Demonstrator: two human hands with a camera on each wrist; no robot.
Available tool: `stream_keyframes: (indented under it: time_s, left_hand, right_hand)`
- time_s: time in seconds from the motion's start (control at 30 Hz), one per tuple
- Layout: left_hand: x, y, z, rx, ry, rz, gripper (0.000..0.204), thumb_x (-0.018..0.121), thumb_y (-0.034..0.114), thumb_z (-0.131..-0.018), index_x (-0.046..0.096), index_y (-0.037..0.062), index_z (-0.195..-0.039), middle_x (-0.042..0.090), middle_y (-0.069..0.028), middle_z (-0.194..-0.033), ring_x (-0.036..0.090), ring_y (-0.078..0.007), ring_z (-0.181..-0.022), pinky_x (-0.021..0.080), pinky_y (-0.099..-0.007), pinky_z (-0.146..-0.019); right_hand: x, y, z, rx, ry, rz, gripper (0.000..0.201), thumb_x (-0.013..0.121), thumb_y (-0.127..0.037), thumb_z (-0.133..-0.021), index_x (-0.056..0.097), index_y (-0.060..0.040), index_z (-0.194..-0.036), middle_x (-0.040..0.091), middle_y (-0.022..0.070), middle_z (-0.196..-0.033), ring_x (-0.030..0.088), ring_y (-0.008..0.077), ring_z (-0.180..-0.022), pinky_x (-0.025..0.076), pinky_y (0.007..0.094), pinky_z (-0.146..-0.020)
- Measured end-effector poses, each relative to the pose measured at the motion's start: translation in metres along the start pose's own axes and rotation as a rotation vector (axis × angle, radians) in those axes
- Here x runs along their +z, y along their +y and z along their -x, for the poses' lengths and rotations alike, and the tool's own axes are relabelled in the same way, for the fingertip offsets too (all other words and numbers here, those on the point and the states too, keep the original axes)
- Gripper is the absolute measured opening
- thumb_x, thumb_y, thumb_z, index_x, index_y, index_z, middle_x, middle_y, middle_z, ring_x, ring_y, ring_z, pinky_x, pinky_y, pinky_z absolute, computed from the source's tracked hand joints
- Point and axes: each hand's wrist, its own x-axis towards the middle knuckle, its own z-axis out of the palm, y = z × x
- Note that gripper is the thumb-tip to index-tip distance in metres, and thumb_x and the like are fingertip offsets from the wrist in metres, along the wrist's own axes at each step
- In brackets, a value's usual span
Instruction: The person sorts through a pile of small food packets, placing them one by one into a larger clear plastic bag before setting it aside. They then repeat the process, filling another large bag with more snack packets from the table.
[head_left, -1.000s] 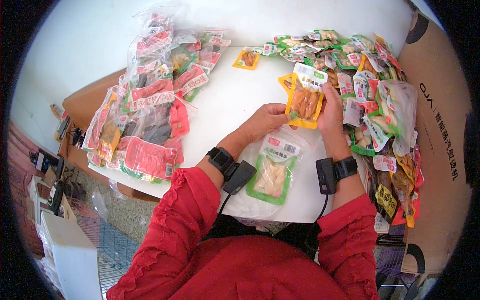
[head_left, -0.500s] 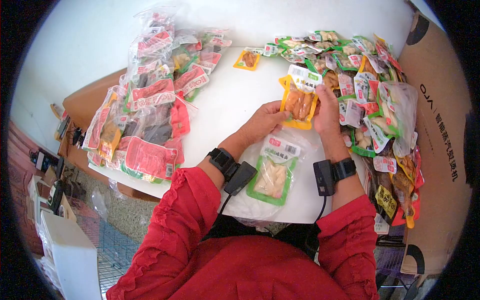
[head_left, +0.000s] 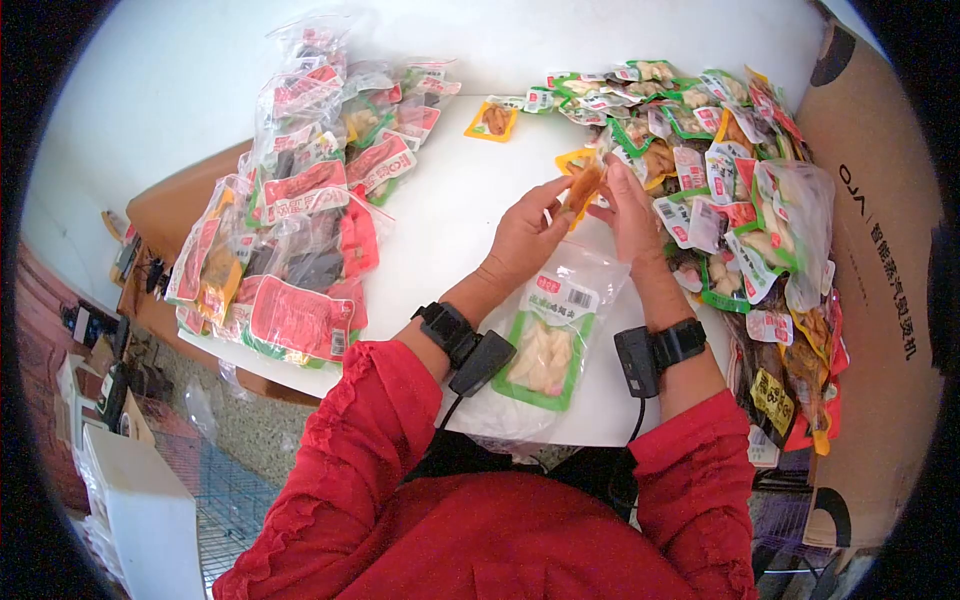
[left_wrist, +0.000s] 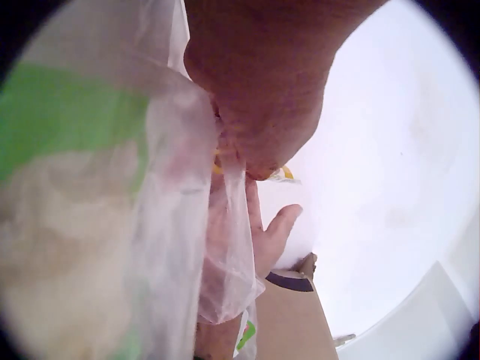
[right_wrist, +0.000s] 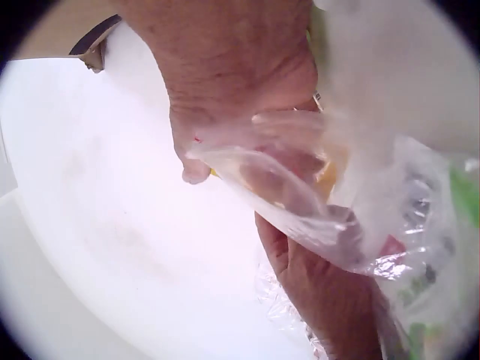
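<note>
My left hand (head_left: 530,232) pinches a yellow-edged food packet (head_left: 583,188) of brown meat, tilted so that it shows narrow. My right hand (head_left: 632,212) is right beside it, fingers straight along the packet and the thumb held away from the palm in the left wrist view. Just below both hands, a clear plastic bag (head_left: 600,290) lies on the table with a green-edged packet of pale meat (head_left: 540,358) inside. The bag's loose film (right_wrist: 300,202) overlaps the hands in both wrist views. Another yellow-edged packet (head_left: 572,160) lies behind the hands.
Filled clear bags of red and green packets (head_left: 300,250) are heaped at the table's left. Loose packets (head_left: 715,180) pile up along the right side, beside a large cardboard box (head_left: 870,300). A small yellow-edged packet (head_left: 492,120) lies at the back of the white table (head_left: 440,200).
The yellow-edged packet has turned from facing me to nearly edge-on. My right hand has gone from gripping its side to straight fingers beside it. The clear bag's mouth has spread a little rightward.
</note>
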Motion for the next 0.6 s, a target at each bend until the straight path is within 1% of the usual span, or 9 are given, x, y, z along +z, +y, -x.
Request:
stream_keyframes:
  time_s: [0.03,0.1,0.17,0.23,0.37,0.43,0.47,0.53,0.6]
  left_hand:
    - [0.0,0.002,0.001,0.0,0.0,0.0,0.046,0.056,0.015,-0.08,0.041,0.0109,-0.123,0.052,-0.0047,-0.08,0.053,-0.014,-0.074,0.045,-0.0258,-0.066]
    - [-0.003,0.016,0.003,-0.03,-0.151,-0.297,0.054,0.061,0.024,-0.077,0.04,0.016,-0.125,0.051,-0.0075,-0.09,0.053,-0.0181,-0.081,0.044,-0.03,-0.071]
    - [0.0,0.016,0.005,0.039,-0.148,-0.276,0.054,0.062,0.024,-0.077,0.041,0.016,-0.125,0.051,-0.0074,-0.089,0.051,-0.0162,-0.075,0.044,-0.0272,-0.066]
    - [0.0,0.017,0.007,0.085,-0.186,-0.299,0.053,0.061,0.026,-0.078,0.041,0.0147,-0.126,0.052,-0.0083,-0.089,0.05,-0.0149,-0.072,0.043,-0.0239,-0.062]
    - [0.001,0.003,0.001,0.09,-0.214,-0.168,0.044,0.059,0.024,-0.08,0.045,0.0114,-0.12,0.052,-0.007,-0.088,0.05,-0.013,-0.076,0.043,-0.0239,-0.064]
    - [0.002,-0.001,0.001,-0.137,-0.031,-0.073,0.03,0.057,0.021,-0.082,0.05,0.0063,-0.107,0.052,-0.0044,-0.087,0.049,-0.0105,-0.08,0.043,-0.0236,-0.065]
    - [0.001,-0.002,0.0,-0.138,-0.031,-0.073,0.03,0.057,0.021,-0.082,0.05,0.0063,-0.107,0.052,-0.0044,-0.087,0.049,-0.0105,-0.08,0.043,-0.0236,-0.065]
    - [0.0,-0.004,-0.002,-0.161,0.127,0.001,0.021,0.057,0.019,-0.082,0.052,0.0035,-0.096,0.051,-0.0024,-0.084,0.047,-0.0085,-0.08,0.042,-0.0229,-0.065]
    - [0.001,-0.006,-0.004,-0.2,0.132,0.062,0.021,0.057,0.019,-0.083,0.052,0.0025,-0.094,0.05,-0.0018,-0.083,0.047,-0.0082,-0.077,0.042,-0.0218,-0.064]
  right_hand:
    - [0.002,-0.001,0.001,0.031,-0.027,-0.077,0.047,0.052,-0.036,-0.084,0.041,-0.0046,-0.117,0.051,0.0072,-0.102,0.053,0.0177,-0.091,0.046,0.0277,-0.076]
    - [0.002,0.002,0.003,0.025,-0.112,-0.026,0.045,0.051,-0.035,-0.084,0.042,-0.0031,-0.115,0.052,0.0075,-0.101,0.053,0.0177,-0.09,0.046,0.0279,-0.075]
    - [0.0,0.006,0.003,0.018,-0.197,0.026,0.043,0.05,-0.033,-0.085,0.043,-0.0016,-0.113,0.053,0.0077,-0.1,0.054,0.0176,-0.088,0.045,0.0281,-0.075]
    - [-0.004,0.012,0.002,0.201,-0.052,-0.299,0.037,0.051,-0.027,-0.084,0.046,-0.0007,-0.109,0.053,0.0086,-0.098,0.054,0.017,-0.087,0.045,0.0282,-0.075]
    - [-0.006,-0.004,0.007,0.032,0.057,-0.042,0.029,0.052,-0.021,-0.083,0.05,-0.0005,-0.104,0.055,0.0082,-0.094,0.055,0.0166,-0.084,0.046,0.028,-0.072]
    - [-0.011,0.005,0.001,0.042,0.047,-0.185,0.023,0.054,-0.017,-0.081,0.054,-0.0015,-0.098,0.057,0.0064,-0.087,0.056,0.015,-0.08,0.046,0.0263,-0.068]
    - [-0.008,-0.001,0.004,0.043,0.047,-0.185,0.023,0.054,-0.017,-0.081,0.054,-0.0015,-0.098,0.057,0.0064,-0.087,0.056,0.015,-0.08,0.046,0.0263,-0.068]
    - [-0.004,-0.013,0.011,0.126,-0.017,-0.204,0.02,0.055,-0.015,-0.081,0.056,-0.0019,-0.096,0.058,0.0055,-0.085,0.057,0.0129,-0.076,0.046,0.0242,-0.065]
    - [-0.003,-0.012,0.011,0.139,-0.094,-0.171,0.021,0.055,-0.015,-0.081,0.055,-0.0015,-0.097,0.059,0.0053,-0.085,0.057,0.0119,-0.075,0.046,0.0237,-0.065]
